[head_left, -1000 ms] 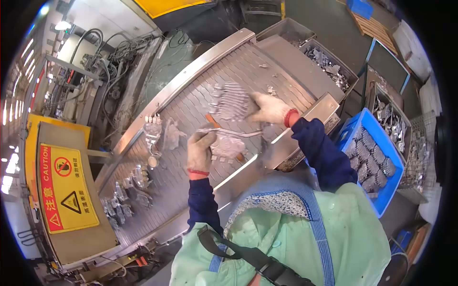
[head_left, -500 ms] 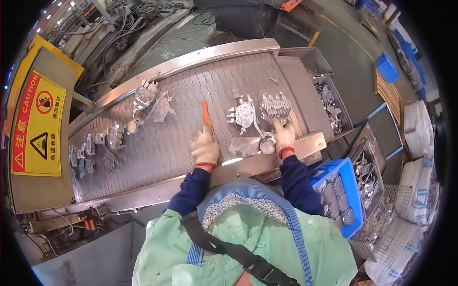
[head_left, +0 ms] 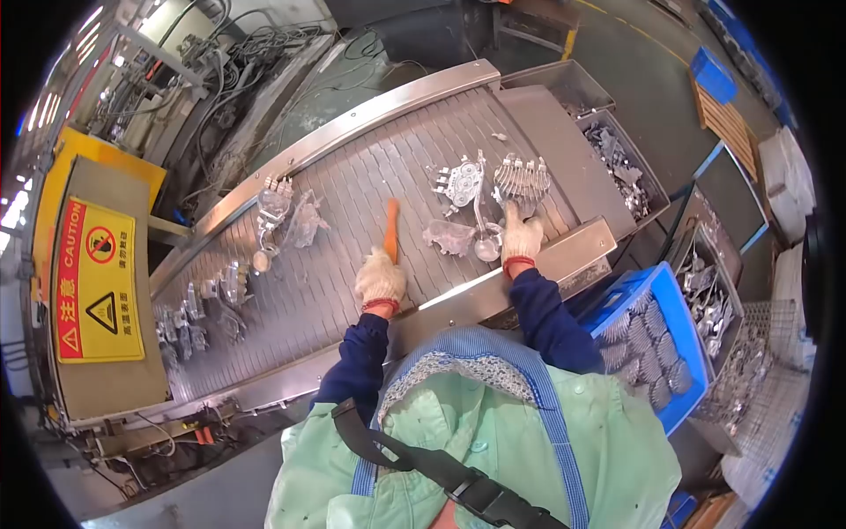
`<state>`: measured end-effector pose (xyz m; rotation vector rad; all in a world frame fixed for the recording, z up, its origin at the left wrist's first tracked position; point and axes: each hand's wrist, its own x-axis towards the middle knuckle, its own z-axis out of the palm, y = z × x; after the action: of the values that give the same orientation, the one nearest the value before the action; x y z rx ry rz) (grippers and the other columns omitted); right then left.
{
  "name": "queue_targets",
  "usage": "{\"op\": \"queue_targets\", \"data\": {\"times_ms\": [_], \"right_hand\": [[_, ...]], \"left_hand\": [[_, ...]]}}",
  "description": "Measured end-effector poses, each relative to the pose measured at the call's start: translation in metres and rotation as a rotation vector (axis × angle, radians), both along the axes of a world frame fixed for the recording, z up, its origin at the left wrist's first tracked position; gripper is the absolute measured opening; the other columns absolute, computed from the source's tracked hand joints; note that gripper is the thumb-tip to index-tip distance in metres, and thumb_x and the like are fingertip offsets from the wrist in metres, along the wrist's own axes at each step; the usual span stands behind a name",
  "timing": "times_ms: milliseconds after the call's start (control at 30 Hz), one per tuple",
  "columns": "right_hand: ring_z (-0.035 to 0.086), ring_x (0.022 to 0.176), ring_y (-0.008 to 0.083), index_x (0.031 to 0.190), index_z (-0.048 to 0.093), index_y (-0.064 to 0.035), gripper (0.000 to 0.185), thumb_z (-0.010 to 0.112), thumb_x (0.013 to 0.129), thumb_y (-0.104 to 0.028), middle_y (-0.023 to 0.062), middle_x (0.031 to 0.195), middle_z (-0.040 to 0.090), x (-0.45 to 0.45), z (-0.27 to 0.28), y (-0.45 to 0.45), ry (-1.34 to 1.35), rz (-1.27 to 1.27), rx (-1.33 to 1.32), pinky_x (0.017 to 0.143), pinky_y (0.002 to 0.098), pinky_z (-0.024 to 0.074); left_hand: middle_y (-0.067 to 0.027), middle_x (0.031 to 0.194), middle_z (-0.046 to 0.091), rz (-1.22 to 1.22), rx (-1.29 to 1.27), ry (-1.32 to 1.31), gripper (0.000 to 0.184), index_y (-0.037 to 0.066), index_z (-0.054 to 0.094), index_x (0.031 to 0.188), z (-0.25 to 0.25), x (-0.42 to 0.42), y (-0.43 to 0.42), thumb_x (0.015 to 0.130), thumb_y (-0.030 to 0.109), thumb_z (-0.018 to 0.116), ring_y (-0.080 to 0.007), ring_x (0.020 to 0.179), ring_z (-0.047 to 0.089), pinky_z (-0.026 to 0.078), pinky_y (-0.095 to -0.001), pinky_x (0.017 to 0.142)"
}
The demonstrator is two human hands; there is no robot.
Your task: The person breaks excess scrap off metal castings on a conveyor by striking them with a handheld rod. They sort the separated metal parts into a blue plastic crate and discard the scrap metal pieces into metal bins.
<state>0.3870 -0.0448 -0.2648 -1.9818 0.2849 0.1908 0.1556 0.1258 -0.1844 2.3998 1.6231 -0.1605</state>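
Note:
My left hand [head_left: 381, 280], in a white knit glove, is closed around an orange stick-like tool [head_left: 391, 231] that points away from me over the slatted metal conveyor. At the conveyor's near right, my gloved right hand [head_left: 522, 236] grips the near edge of a finned metal casting [head_left: 522, 180]; one digit lies on top and the others are mostly hidden. Joined to it or lying against it are a plate-like casting [head_left: 462, 183], a round metal slug [head_left: 487, 244] on a stem and a thin ragged piece [head_left: 448, 236].
More castings [head_left: 275, 204] lie farther left on the conveyor [head_left: 352, 194], near a yellow caution sign [head_left: 101, 282]. A blue crate [head_left: 686, 335] of stacked finned parts stands at my right. Scrap bins [head_left: 656, 198] sit beyond the conveyor's right end.
The view has shifted and tilted slightly. My right hand and the castings by it have turned a little on the conveyor. My left hand still holds the orange tool.

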Motion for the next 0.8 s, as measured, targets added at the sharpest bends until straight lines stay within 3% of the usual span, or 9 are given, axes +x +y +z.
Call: {"op": "queue_targets", "data": {"times_ms": [133, 267, 367, 467, 533, 567, 700, 733, 800], "right_hand": [[0.072, 0.123, 0.0486, 0.138, 0.066, 0.0076, 0.078, 0.089, 0.089, -0.048, 0.0322, 0.129, 0.075, -0.012, 0.018, 0.000, -0.087, -0.024, 0.119, 0.109, 0.0514, 0.0544], [0.072, 0.126, 0.0482, 0.143, 0.063, 0.0038, 0.079, 0.089, 0.089, -0.047, 0.0305, 0.131, 0.075, -0.015, 0.016, 0.002, -0.116, -0.052, 0.170, 0.110, 0.0512, 0.0544], [0.076, 0.114, 0.0360, 0.152, 0.059, 0.0048, 0.079, 0.087, 0.093, -0.039, 0.0253, 0.127, 0.077, -0.017, 0.021, 0.002, -0.063, -0.053, 0.141, 0.104, 0.0443, 0.0563], [0.074, 0.123, 0.0399, 0.154, 0.058, 0.0035, 0.084, 0.087, 0.091, -0.045, 0.0276, 0.133, 0.075, -0.021, 0.039, 0.001, -0.037, -0.080, 0.072, 0.108, 0.0468, 0.0548], [0.069, 0.132, 0.0442, 0.155, 0.057, 0.0019, 0.088, 0.087, 0.089, -0.049, 0.0301, 0.139, 0.073, -0.024, 0.038, 0.001, -0.048, -0.093, 0.090, 0.114, 0.0486, 0.0519], [0.071, 0.127, 0.0432, 0.155, 0.057, 0.0015, 0.088, 0.087, 0.089, -0.048, 0.0290, 0.135, 0.074, -0.026, 0.034, 0.001, -0.053, -0.093, 0.081, 0.111, 0.0483, 0.0538], [0.079, 0.094, 0.0332, 0.153, 0.059, 0.0008, 0.083, 0.089, 0.090, -0.043, 0.0188, 0.105, 0.080, -0.020, 0.006, 0.001, -0.033, -0.126, 0.125, 0.087, 0.0445, 0.0628], [0.078, 0.089, 0.0311, 0.151, 0.060, 0.0010, 0.080, 0.089, 0.090, -0.042, 0.0169, 0.100, 0.079, -0.018, 0.003, 0.000, -0.016, -0.115, 0.112, 0.084, 0.0435, 0.0632], [0.079, 0.094, 0.0332, 0.140, 0.065, 0.0024, 0.072, 0.089, 0.089, -0.044, 0.0196, 0.104, 0.080, -0.021, 0.032, -0.002, 0.032, -0.107, 0.233, 0.088, 0.0451, 0.0626]], "left_hand": [[-0.0278, 0.109, 0.079, 0.013, -0.169, -0.181, 0.037, 0.004, 0.076, 0.115, -0.009, -0.017, 0.023, 0.087, 0.029, 0.071, -0.0469, 0.110, 0.077, 0.060, -0.0546, 0.093], [-0.0297, 0.107, 0.079, -0.209, -0.199, -0.365, 0.044, -0.001, 0.076, 0.124, 0.014, -0.020, 0.001, 0.094, 0.030, 0.066, -0.0468, 0.106, 0.077, 0.058, -0.0533, 0.093], [-0.0310, 0.114, 0.078, -0.303, -0.179, -0.609, 0.045, 0.002, 0.075, 0.132, 0.060, -0.010, -0.044, 0.101, 0.033, 0.063, -0.0490, 0.113, 0.075, 0.057, -0.0568, 0.096], [-0.0328, 0.119, 0.076, -0.162, 0.042, -0.864, 0.045, 0.001, 0.071, 0.134, 0.090, -0.003, -0.090, 0.104, 0.034, 0.060, -0.0510, 0.114, 0.073, 0.057, -0.0580, 0.098], [-0.0331, 0.117, 0.076, -0.482, -0.271, -0.332, 0.045, 0.002, 0.069, 0.135, 0.036, -0.010, -0.062, 0.105, 0.035, 0.061, -0.0520, 0.113, 0.073, 0.057, -0.0599, 0.097], [-0.0332, 0.116, 0.076, -0.620, -0.418, -0.057, 0.045, 0.003, 0.067, 0.136, 0.036, -0.011, -0.056, 0.105, 0.035, 0.061, -0.0525, 0.112, 0.072, 0.056, -0.0608, 0.096], [-0.0328, 0.107, 0.077, -0.531, -0.272, -0.148, 0.045, 0.007, 0.065, 0.139, 0.059, -0.016, -0.058, 0.106, 0.037, 0.061, -0.0533, 0.105, 0.074, 0.057, -0.0639, 0.092], [-0.0315, 0.094, 0.075, -0.357, -0.184, -0.311, 0.039, 0.001, 0.067, 0.127, 0.093, -0.008, -0.074, 0.106, 0.034, 0.063, -0.0569, 0.093, 0.073, 0.057, -0.0626, 0.080], [-0.0277, 0.087, 0.075, -0.269, -0.117, -0.641, 0.040, 0.001, 0.066, 0.130, 0.093, -0.005, -0.083, 0.108, 0.033, 0.063, -0.0505, 0.084, 0.076, 0.057, -0.0588, 0.075]]}}
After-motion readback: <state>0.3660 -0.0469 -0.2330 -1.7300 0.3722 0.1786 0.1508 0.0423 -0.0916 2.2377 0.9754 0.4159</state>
